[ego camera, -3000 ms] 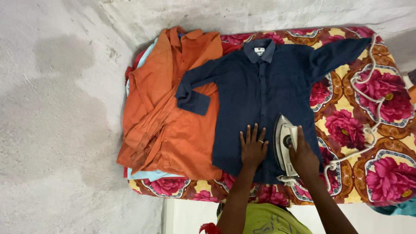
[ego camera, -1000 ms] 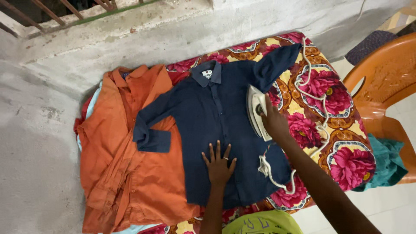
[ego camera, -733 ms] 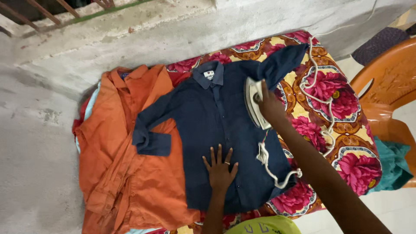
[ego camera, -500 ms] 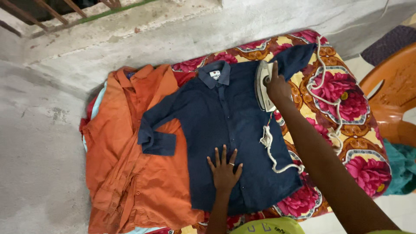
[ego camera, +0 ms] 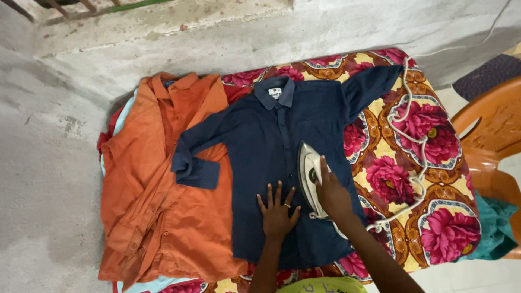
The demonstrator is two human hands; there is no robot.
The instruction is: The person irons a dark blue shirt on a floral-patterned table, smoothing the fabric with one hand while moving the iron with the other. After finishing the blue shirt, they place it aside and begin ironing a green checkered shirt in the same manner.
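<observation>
At the near edge of the worktop, our left hand (ego camera: 277, 212) lies flat with fingers spread on the lower front of a navy shirt (ego camera: 282, 163), pinning the cloth; its grip is wide and holds nothing. Just beside it, our right hand (ego camera: 332, 194) has its grip wrapped around the handle of a white iron (ego camera: 309, 176), which rests sole-down on the shirt's right front panel, a little toward the near edge. The iron's long axis runs from near edge to far edge, its pointed nose aimed away from us toward the collar (ego camera: 276, 92).

The iron's pale cord (ego camera: 412, 135) trails from the heel, loops across the floral cover (ego camera: 434, 179) toward the worktop's right edge and climbs to the far right corner. We judge the cord the likeliest trouble: a snag in those loops could tug the iron off line, or drag cord across the shirt. The left fingertips also sit close to the hot sole, so a sideways drift could burn them, and a pause in one spot could scorch the dark fabric.

Toward the left edge, a rumpled orange shirt (ego camera: 157, 184) lies under the navy shirt's folded sleeve. Beyond the right edge stands an orange plastic chair (ego camera: 488, 135), with teal cloth (ego camera: 491, 228) below it. A rough concrete wall (ego camera: 217, 38) closes the far side.
</observation>
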